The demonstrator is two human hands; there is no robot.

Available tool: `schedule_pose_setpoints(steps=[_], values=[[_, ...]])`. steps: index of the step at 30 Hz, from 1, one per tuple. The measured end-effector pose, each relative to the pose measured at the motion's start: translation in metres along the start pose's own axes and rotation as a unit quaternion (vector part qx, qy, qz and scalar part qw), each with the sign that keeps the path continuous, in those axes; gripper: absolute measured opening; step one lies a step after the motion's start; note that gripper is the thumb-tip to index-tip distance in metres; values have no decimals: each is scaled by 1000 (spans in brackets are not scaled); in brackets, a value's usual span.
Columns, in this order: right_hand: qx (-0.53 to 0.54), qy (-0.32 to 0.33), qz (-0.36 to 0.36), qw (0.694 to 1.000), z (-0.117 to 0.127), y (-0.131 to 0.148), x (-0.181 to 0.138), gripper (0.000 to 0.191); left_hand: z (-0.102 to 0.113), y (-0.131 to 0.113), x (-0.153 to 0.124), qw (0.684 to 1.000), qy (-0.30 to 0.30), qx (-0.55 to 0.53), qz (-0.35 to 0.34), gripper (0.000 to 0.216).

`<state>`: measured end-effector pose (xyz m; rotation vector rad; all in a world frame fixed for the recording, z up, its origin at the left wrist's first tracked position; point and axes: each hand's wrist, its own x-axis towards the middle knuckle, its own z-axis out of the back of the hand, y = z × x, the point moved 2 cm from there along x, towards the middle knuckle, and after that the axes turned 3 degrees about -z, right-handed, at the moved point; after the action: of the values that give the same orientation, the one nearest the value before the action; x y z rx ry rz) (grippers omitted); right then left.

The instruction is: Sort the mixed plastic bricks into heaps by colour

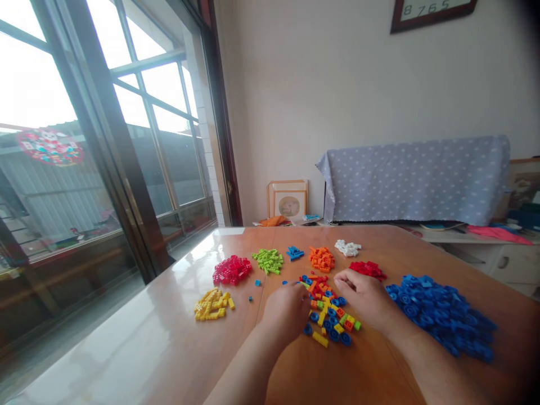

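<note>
A mixed pile of toy building bricks (327, 310) lies between my two hands, with yellow, orange, red, green and blue pieces and round blue wheel-like ones. My left hand (287, 306) is at the pile's left edge, its fingers curled down and partly hidden behind the hand's back. On the opposite side my right hand (361, 293) has its fingers bent together just above the table, close to the red bricks (368, 269). Whatever either hand's fingertips hold, if anything, cannot be made out.
Sorted piles surround the mixed one: yellow bricks (212, 305), pink bricks (232, 270), lime-green bricks (268, 261), blue pieces (295, 253), orange bricks (322, 259), white pieces (348, 247) and a large blue heap (441, 315). Small loose blue bricks (257, 283) lie left of my left hand.
</note>
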<state>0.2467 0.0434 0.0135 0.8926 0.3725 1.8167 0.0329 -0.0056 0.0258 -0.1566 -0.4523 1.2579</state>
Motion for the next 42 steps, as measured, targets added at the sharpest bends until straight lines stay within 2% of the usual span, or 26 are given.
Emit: schedule_pose_setpoints(steps=[5,7,11,16,21,30,34,39,42], values=[[1,-12,2,1000,7,4,-1,31,21,55,3,991,-54,-6,126,20],[5,-13,1,1000,8,4,-1,31,19,72,3,981,-62,19,184,22],[15,-9,-1,1000,8,2,-1,30,-2,90,2,979,-30,51,193,26],[26,-5,4,1000,9,-1,0,30,-22,94,4,989,2,71,127,33],[27,-5,-3,1000,10,-4,2,30,-19,91,1,988,-6,82,128,19],[38,1,3,999,5,-8,1,28,-16,81,-14,990,-49,47,125,12],[37,-3,-5,999,7,-8,1,29,-3,83,-29,984,-80,56,152,8],[28,2,-3,1000,7,-8,3,28,16,99,-56,960,-155,89,213,15],[28,8,0,1000,4,-10,3,29,13,105,-65,953,-143,95,250,16]])
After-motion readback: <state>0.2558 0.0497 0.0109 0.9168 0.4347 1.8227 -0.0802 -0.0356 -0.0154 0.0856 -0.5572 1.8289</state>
